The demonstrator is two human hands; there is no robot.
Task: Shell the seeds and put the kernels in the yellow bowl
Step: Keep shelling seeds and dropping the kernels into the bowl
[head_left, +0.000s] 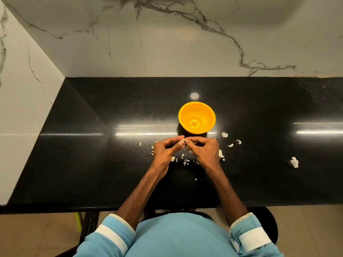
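Note:
A yellow bowl [201,111] stands on the black counter, with a few pale kernels [193,123] at its bottom. Just in front of it my left hand [167,149] and my right hand [203,148] meet fingertip to fingertip. Both pinch one small pale seed [183,141] between thumbs and forefingers. Most of the seed is hidden by the fingers. Pale shell scraps [185,161] lie on the counter under and around both hands.
The black counter [92,164] meets marble walls at the back and left. More shell pieces [224,134] lie right of the bowl. A larger white scrap [294,162] sits far right. The counter's front edge runs just above my lap.

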